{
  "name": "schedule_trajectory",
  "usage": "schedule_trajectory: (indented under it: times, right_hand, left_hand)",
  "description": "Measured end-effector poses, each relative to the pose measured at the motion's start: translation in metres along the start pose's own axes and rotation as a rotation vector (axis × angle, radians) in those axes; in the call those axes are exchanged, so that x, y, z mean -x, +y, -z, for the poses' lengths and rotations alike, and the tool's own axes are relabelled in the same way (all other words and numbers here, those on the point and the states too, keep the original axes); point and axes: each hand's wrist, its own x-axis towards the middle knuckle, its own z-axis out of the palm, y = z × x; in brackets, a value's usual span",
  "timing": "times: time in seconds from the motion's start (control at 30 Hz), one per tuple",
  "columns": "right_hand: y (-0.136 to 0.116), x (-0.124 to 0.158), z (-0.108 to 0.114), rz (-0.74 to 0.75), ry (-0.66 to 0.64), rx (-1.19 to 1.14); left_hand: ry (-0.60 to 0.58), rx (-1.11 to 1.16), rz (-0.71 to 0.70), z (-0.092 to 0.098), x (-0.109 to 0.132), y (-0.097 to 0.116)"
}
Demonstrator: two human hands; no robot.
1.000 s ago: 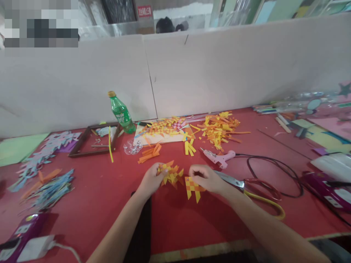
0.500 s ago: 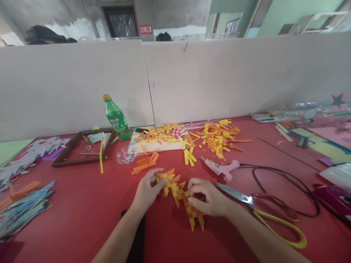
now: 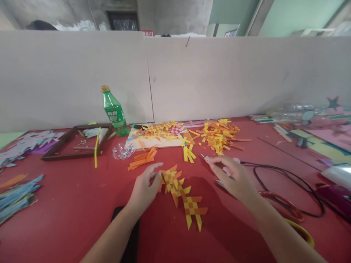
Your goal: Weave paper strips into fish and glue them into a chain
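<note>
A woven chain of orange and yellow paper pieces [image 3: 179,191] lies on the red table in front of me. My left hand [image 3: 146,186] is at its upper left end, thumb and fingers closed on the edge of the paper. Off to the right, my right hand [image 3: 231,175] is over the pink glue gun [image 3: 208,159], with thumb and fingers apart; whether it touches the gun is hard to see. Beneath that hand and forearm, the scissors are mostly covered, with their red handle [image 3: 285,204] showing.
Behind are a green bottle [image 3: 114,115], a brown frame [image 3: 70,156], orange strips [image 3: 142,160] and a yellow-orange paper pile [image 3: 219,137]. A black cable [image 3: 290,173] loops at right. Blue strips [image 3: 19,197] lie left; a dark phone-like object [image 3: 133,233] is under my left forearm.
My right hand has let go of the paper chain and moved right and up to the glue gun. My left hand remains at the chain's upper end. The view has shifted slightly.
</note>
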Motion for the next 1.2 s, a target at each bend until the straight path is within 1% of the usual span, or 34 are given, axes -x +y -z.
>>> schedule_trajectory:
  times: [0.03, 0.1, 0.17, 0.2, 0.27, 0.33, 0.4, 0.5, 0.7, 0.8, 0.9, 1.0, 1.07, 1.13, 1.2]
  right_hand:
    - [0.005, -0.003, 0.007, -0.058, 0.038, 0.053]
    - [0.02, -0.007, 0.02, -0.119, 0.103, 0.144]
    - [0.038, -0.009, 0.03, -0.136, 0.099, 0.24]
    - [0.048, -0.009, 0.033, -0.124, 0.085, 0.294]
    - [0.07, -0.01, 0.037, -0.047, 0.037, 0.424]
    - [0.089, -0.011, 0.039, 0.057, -0.11, 0.525]
    - [0.103, -0.013, 0.038, 0.099, -0.171, 0.534]
    - [0.11, -0.016, 0.035, 0.127, -0.191, 0.523]
    - [0.104, -0.015, 0.028, 0.143, -0.16, 0.508]
    - [0.1, -0.013, 0.024, 0.139, -0.104, 0.509]
    - [0.089, -0.01, 0.02, 0.123, 0.032, 0.513]
    - [0.067, -0.006, 0.018, 0.157, 0.237, 0.483]
    - [0.048, -0.001, 0.019, 0.229, 0.342, 0.465]
    - [0.031, 0.005, 0.018, 0.307, 0.423, 0.452]
    - [0.019, 0.014, 0.015, 0.353, 0.454, 0.421]
  left_hand:
    - [0.004, -0.003, -0.015, 0.0, 0.001, 0.001]
    - [0.012, -0.007, -0.041, -0.001, 0.002, 0.002]
    - [0.036, -0.012, -0.068, -0.002, 0.002, 0.003]
    - [0.054, -0.015, -0.086, -0.002, 0.002, 0.003]
    - [0.091, -0.017, -0.125, -0.002, 0.002, 0.002]
    - [0.124, -0.01, -0.158, -0.002, 0.001, 0.001]
    - [0.149, 0.011, -0.178, -0.002, 0.001, 0.001]
    - [0.173, 0.075, -0.18, -0.002, 0.0, 0.001]
    - [0.226, 0.205, -0.165, -0.001, -0.003, 0.004]
    - [0.295, 0.249, -0.178, 0.0, -0.002, 0.007]
    - [0.401, 0.31, -0.205, 0.0, 0.0, 0.01]
    - [0.445, 0.364, -0.222, 0.0, 0.001, 0.013]
    - [0.41, 0.434, -0.178, -0.002, 0.002, 0.016]
    - [0.331, 0.534, -0.083, -0.004, 0.002, 0.019]
    - [0.249, 0.615, 0.016, -0.007, 0.002, 0.022]
